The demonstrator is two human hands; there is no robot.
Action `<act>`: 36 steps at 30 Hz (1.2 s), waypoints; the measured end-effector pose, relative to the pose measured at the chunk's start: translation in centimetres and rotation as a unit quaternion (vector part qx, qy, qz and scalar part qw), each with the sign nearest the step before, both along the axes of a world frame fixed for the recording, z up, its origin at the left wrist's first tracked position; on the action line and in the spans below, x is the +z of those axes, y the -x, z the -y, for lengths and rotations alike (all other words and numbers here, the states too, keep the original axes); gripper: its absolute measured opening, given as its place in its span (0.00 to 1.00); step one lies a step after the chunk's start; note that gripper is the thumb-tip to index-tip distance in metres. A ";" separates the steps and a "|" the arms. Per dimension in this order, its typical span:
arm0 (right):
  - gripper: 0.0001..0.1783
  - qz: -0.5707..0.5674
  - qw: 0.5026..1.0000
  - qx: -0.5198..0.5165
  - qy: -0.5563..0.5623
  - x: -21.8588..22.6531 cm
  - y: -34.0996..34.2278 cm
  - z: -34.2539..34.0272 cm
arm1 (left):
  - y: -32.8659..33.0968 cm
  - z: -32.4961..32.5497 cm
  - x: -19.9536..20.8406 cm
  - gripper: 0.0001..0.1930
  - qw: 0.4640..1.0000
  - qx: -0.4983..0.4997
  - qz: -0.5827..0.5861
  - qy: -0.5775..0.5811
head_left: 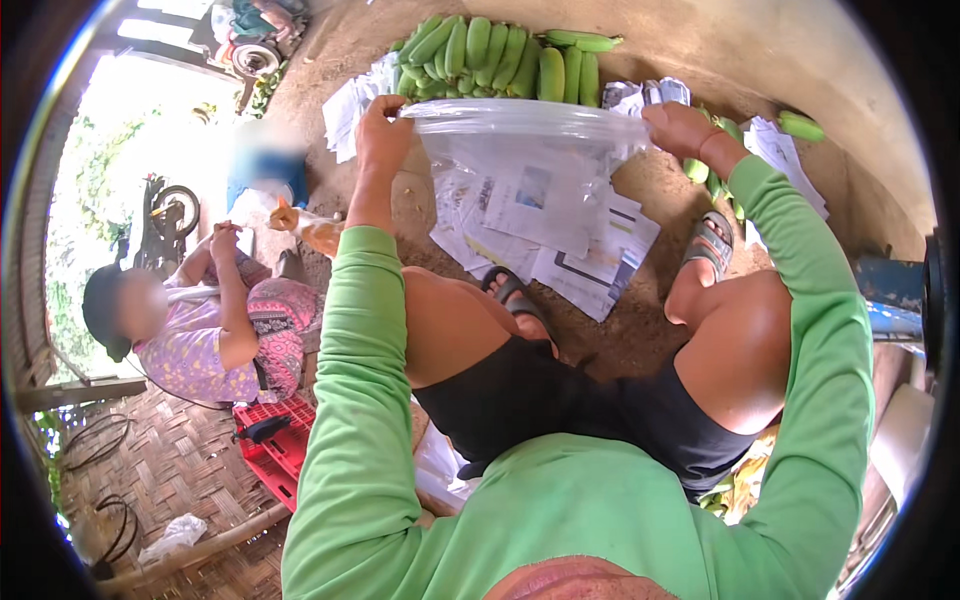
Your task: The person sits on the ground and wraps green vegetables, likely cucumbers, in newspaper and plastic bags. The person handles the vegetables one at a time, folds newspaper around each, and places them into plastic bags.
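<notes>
Head view gives me a wide, clear, thin plastic sheet or bag (525,118) drawn out between the two hands; I cannot tell which it is. The left hand (383,132) is closed, fingers and thumb pinching the near end of its bunched upper edge. The right hand (678,130) is curled at the other end and seems to grip it too, though I cannot make out its fingertips. The rest hangs loose between the hands, over white printed paper sheets (600,262) on the brown earth floor (415,205). Just beyond the hands lies a heap of long green bananas (478,50).

I judge the plastic very light, limp and slick, apt to cling to itself and to slide out of a loose pinch. It looks tough along the folded edge but could tear under a sharp pull, so I favour holding both ends of that thicker edge, evenly taut.
</notes>
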State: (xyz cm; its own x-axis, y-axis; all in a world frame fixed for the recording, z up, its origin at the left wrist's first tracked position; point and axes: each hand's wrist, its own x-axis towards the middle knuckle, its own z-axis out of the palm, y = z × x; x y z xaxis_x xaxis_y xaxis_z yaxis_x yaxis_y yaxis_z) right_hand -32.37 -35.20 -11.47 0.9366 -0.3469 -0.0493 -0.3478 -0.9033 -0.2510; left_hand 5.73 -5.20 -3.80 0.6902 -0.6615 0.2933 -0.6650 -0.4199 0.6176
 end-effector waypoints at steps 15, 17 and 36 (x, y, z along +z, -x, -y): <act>0.13 -0.069 0.998 -0.004 0.009 0.3 2.6 0.9 | 3.5 -0.2 1.7 0.19 0.994 -0.024 -0.057 -0.086; 0.13 -0.049 0.999 -0.009 -0.013 0.2 3.2 2.1 | 3.6 -0.2 1.8 0.19 0.994 -0.043 -0.068 -0.077; 0.18 -0.111 0.923 -0.216 -0.297 3.6 3.4 0.6 | 4.0 0.0 2.0 0.18 0.988 -0.096 -0.102 -0.064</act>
